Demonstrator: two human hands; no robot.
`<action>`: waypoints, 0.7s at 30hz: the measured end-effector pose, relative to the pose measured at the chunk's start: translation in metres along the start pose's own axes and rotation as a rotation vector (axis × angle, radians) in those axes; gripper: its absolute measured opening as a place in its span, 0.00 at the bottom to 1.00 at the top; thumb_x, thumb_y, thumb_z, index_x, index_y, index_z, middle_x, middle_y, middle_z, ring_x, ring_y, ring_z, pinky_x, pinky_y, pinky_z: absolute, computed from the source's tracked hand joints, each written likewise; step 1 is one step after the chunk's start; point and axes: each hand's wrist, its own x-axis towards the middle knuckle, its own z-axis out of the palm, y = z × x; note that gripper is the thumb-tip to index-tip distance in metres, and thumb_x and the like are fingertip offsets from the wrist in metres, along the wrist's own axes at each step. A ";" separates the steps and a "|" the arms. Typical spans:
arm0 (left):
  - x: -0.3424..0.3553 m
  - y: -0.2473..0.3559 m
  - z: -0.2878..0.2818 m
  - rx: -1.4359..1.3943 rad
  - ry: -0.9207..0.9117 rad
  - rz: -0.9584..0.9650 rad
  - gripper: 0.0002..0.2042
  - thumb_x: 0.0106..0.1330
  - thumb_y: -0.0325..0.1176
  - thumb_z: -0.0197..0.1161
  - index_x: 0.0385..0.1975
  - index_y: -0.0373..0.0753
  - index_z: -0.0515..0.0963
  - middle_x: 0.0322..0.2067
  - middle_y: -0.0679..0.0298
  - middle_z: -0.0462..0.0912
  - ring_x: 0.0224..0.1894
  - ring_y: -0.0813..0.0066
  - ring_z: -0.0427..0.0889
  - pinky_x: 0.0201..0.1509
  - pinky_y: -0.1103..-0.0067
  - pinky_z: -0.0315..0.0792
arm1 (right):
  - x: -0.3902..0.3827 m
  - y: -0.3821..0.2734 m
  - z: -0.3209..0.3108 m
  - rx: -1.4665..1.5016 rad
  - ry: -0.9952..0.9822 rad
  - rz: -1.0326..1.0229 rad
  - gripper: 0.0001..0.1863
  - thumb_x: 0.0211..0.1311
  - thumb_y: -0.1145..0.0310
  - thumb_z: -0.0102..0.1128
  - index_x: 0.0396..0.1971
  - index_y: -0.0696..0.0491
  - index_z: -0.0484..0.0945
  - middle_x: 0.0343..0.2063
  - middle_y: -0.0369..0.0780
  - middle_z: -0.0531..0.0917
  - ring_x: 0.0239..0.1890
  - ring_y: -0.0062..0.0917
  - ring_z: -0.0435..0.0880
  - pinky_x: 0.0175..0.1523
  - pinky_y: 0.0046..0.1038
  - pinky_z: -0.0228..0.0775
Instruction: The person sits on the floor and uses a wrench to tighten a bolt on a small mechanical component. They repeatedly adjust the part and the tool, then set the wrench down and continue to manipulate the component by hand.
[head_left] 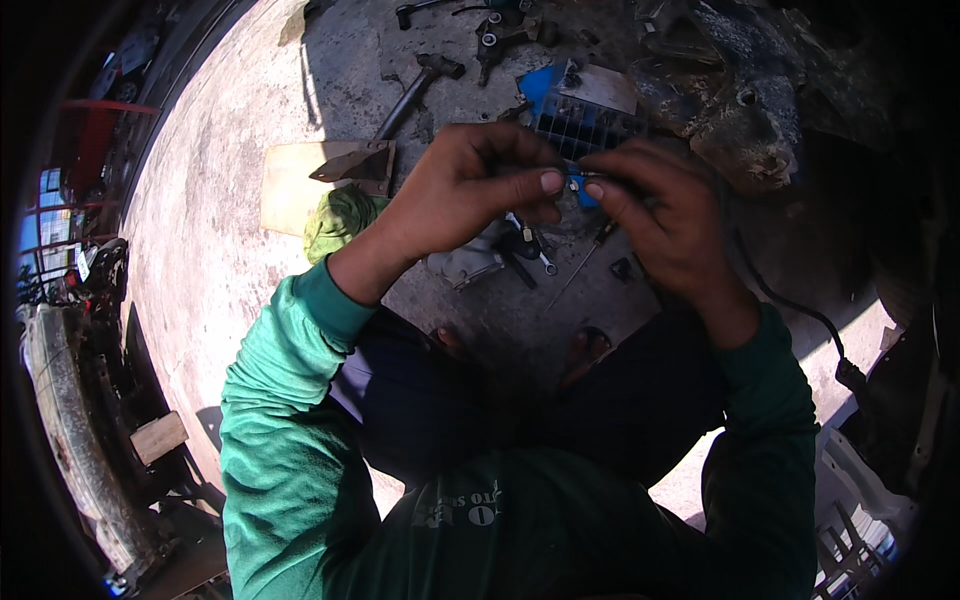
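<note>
Both my hands are raised in front of me over the floor, fingertips close together. My left hand (462,195) pinches one end of a small, thin dark piece (574,173), with thumb and forefinger closed. From the other side my right hand (665,215) grips the same piece between thumb and fingers. It is too small to tell its kind. Just beyond the fingertips lies a compartment box (580,122) with dark dividers. Beneath the hands are a long thin screwdriver (583,265), a ring spanner (547,262) and a grey metal part (465,264).
A hammer (408,100) lies at the far left of the box, near a flat tan board (285,185) and a green cloth (338,222). Large rough metal castings (745,125) stand at the far right. A black cable (800,303) runs along the right. A wooden block (158,437) sits left.
</note>
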 end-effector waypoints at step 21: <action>0.000 -0.001 0.002 -0.034 -0.033 -0.043 0.12 0.70 0.28 0.61 0.46 0.26 0.76 0.34 0.54 0.86 0.36 0.68 0.88 0.41 0.76 0.82 | -0.004 -0.010 -0.001 -0.109 0.024 -0.033 0.07 0.62 0.73 0.63 0.37 0.58 0.78 0.31 0.44 0.82 0.32 0.35 0.85 0.35 0.33 0.74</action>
